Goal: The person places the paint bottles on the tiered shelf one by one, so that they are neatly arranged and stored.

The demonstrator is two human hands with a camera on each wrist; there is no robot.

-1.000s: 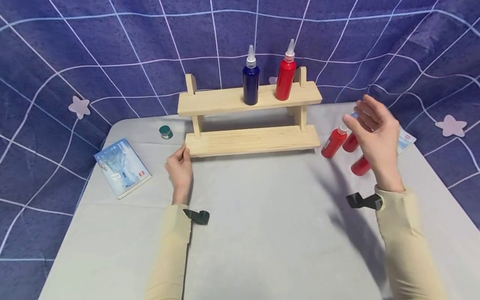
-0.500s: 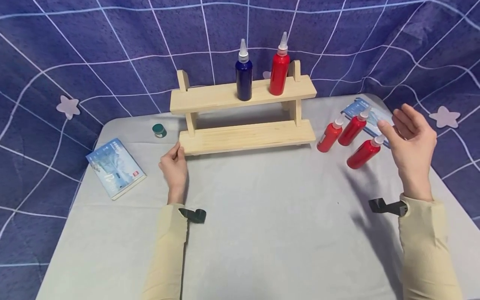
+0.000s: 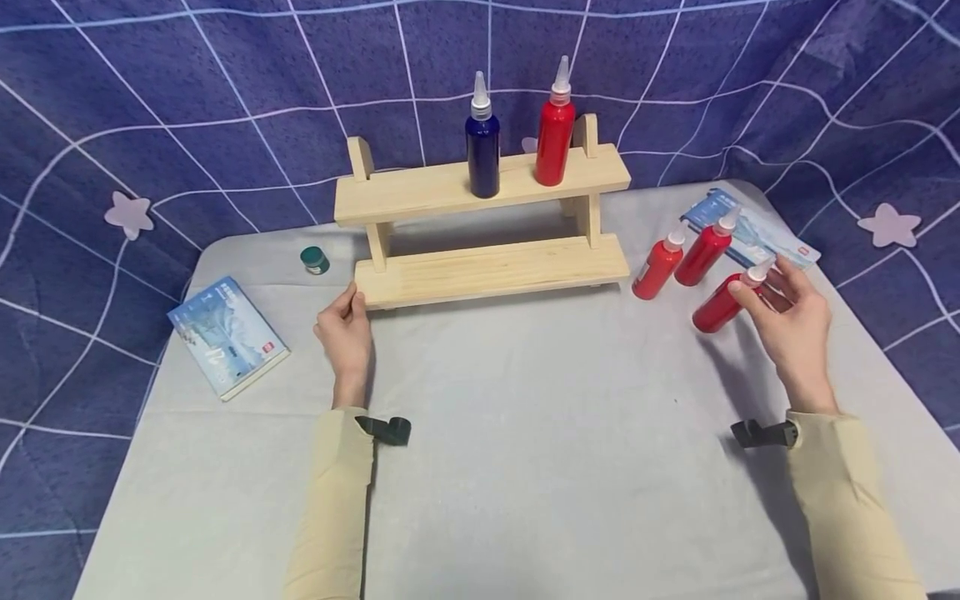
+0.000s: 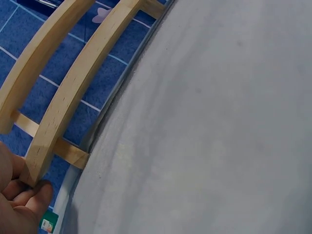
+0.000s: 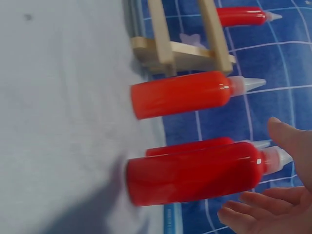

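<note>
A two-tier wooden shelf (image 3: 491, 271) stands at the back of the table. My left hand (image 3: 347, 342) pinches the left end of its lower board. On the upper board are a dark blue squeeze bottle (image 3: 483, 157) and a red squeeze bottle (image 3: 554, 143), both with clear pointed caps. To the right of the shelf, more red bottles (image 3: 658, 268) stand on the table. My right hand (image 3: 799, 333) is at the nearest red bottle (image 3: 716, 307), thumb and fingers spread either side of its cap; the right wrist view shows the fingers (image 5: 243, 209) apart from the bottle.
A blue-covered book (image 3: 228, 337) lies at the left, and a small green-lidded jar (image 3: 315, 260) sits left of the shelf. Another blue book (image 3: 750, 229) lies behind the loose red bottles. A blue patterned cloth (image 3: 262, 83) hangs behind the table.
My right hand swung out to the right, then came down and left to the nearest red bottle. The left hand stays on the shelf end. The head view has shifted slightly.
</note>
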